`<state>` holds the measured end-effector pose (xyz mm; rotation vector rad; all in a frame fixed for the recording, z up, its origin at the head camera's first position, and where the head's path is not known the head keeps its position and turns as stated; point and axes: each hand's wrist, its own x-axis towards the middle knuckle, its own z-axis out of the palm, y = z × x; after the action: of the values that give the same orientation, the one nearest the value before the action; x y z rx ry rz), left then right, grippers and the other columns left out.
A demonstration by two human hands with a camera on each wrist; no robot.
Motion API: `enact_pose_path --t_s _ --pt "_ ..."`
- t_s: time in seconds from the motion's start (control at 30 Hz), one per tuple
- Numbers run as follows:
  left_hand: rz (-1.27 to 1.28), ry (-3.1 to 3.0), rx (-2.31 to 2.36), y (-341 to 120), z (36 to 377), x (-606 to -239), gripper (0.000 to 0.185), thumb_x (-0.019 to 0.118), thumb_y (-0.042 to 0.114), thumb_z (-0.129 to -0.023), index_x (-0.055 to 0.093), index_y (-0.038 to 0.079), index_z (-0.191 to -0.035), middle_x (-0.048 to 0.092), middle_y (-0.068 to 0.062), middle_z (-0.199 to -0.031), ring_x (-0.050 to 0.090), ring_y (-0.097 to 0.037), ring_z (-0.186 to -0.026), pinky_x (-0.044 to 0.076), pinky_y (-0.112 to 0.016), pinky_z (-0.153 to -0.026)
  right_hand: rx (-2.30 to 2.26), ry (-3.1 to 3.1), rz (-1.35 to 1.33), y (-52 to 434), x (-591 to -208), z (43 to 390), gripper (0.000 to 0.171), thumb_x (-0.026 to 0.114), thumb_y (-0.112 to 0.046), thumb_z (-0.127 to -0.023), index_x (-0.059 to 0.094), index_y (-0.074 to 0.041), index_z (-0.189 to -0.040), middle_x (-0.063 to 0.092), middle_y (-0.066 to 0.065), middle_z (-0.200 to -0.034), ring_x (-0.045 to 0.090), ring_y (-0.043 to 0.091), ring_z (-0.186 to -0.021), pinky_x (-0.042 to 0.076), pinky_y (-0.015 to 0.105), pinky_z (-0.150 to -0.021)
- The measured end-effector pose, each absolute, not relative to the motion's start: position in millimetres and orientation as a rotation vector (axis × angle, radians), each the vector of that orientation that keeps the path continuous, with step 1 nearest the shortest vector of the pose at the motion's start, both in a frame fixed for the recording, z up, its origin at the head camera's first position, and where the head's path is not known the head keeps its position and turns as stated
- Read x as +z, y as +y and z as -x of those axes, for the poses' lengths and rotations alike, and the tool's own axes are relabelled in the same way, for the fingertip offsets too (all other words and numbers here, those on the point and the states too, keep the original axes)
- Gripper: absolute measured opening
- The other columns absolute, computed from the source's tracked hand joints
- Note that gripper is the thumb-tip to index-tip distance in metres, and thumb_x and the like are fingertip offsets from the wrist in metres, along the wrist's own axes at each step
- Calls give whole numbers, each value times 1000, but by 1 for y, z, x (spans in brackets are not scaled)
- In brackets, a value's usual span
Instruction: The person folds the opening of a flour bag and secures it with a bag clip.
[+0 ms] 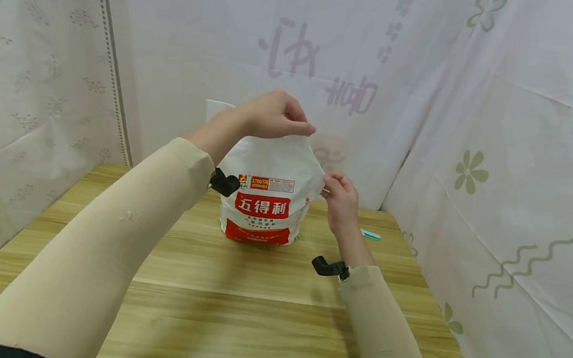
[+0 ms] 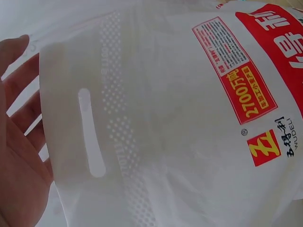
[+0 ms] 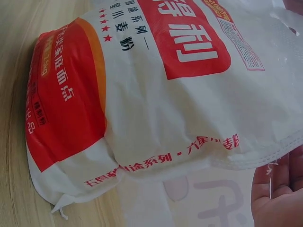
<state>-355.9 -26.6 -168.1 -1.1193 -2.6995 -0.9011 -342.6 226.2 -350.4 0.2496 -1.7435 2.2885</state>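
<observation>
Fingers of the left hand curl and pinch the top edge of the flour bag, holding that flap up; fingers of the right hand pinch the bag's right side seam a bit lower, thumb and fingertips closed on the edge. Bag stands upright on the wooden table, toward the back near the corner of the draped cloth walls. Progress, as a judgement — the bag looks gripped and steadied but its top reads as flat and sealed, so opening or lifting it seems just begun, with most of the work left. No flour visible outside the bag. Materials: bag is white woven plastic, slightly glossy, with a red label block and red band at the base. The left wrist view shows a punched slot handle and a strip of embossed dots across the top flap, which is thin and lets light through. The right wrist view shows a stitched side seam with loose thread ends and a bulging, rounded body — full and soft. Table is pale wood-grain laminate, smooth. Small teal-and-white object lies on the table just beyond the right hand; too small to identify. Both forearms wear beige sleeves, with a black camera mount at each wrist.
</observation>
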Motion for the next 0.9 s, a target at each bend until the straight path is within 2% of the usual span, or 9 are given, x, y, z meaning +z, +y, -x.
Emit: enact_pose_path --t_s 0.1,0.23,0.37,0.43,0.53,0.7,0.83,0.9 --pt "1155 -2683 -833 -22 355 -168 36 75 44 -104 85 11 -95 73 -3 -102 62 -18 -93 51 -32 -81 2288 -1737 -264 226 -349 341 22 60 -15 -112 67 -16 -92 69 -5 -94 67 13 -90 55 29 -87" --pt "1177 -2688 -763 -19 356 -170 33 80 38 -101 81 8 -89 70 -4 -97 59 -20 -93 50 -33 -80 2256 -1752 -272 225 -349 340 24 63 -14 -112 70 -16 -89 72 -6 -93 67 12 -91 56 28 -87" --pt "1161 -2732 -689 -19 357 -170 23 82 33 -100 81 10 -95 72 -5 -106 58 -23 -107 53 -38 -95 2236 -1775 -287 227 -350 342 16 70 -15 -108 74 -16 -93 74 -7 -93 69 10 -92 58 27 -87" --pt "1147 -2763 -643 -20 357 -170 20 82 31 -100 81 12 -103 73 -5 -113 59 -24 -113 52 -41 -103 2237 -1784 -290 227 -351 344 11 73 -17 -107 75 -15 -96 74 -7 -94 70 10 -91 58 27 -87" --pt "1118 -2817 -561 -21 357 -169 26 83 32 -100 79 12 -116 73 -7 -123 61 -26 -119 54 -45 -109 2229 -1827 -281 228 -352 345 7 78 -21 -104 76 -14 -103 75 -8 -96 70 10 -89 57 29 -89" --pt "1051 -2922 -400 -24 354 -167 41 85 39 -98 76 14 -128 70 -9 -134 62 -28 -122 56 -45 -109 2129 -1994 -296 226 -354 345 18 76 -26 -105 75 -13 -117 74 -11 -107 65 11 -99 52 31 -95" --pt "1021 -2998 -346 -23 352 -164 50 85 49 -95 75 16 -132 69 -9 -136 64 -27 -120 58 -43 -105 2034 -2095 -328 226 -354 344 31 74 -28 -107 72 -7 -131 73 -9 -115 63 15 -111 50 30 -99" --pt "1019 -3028 -332 -22 351 -163 55 86 52 -94 75 16 -133 69 -8 -134 66 -26 -118 59 -42 -103 2012 -2118 -341 226 -353 344 35 74 -30 -107 71 -7 -133 73 -9 -116 62 17 -113 50 31 -101"
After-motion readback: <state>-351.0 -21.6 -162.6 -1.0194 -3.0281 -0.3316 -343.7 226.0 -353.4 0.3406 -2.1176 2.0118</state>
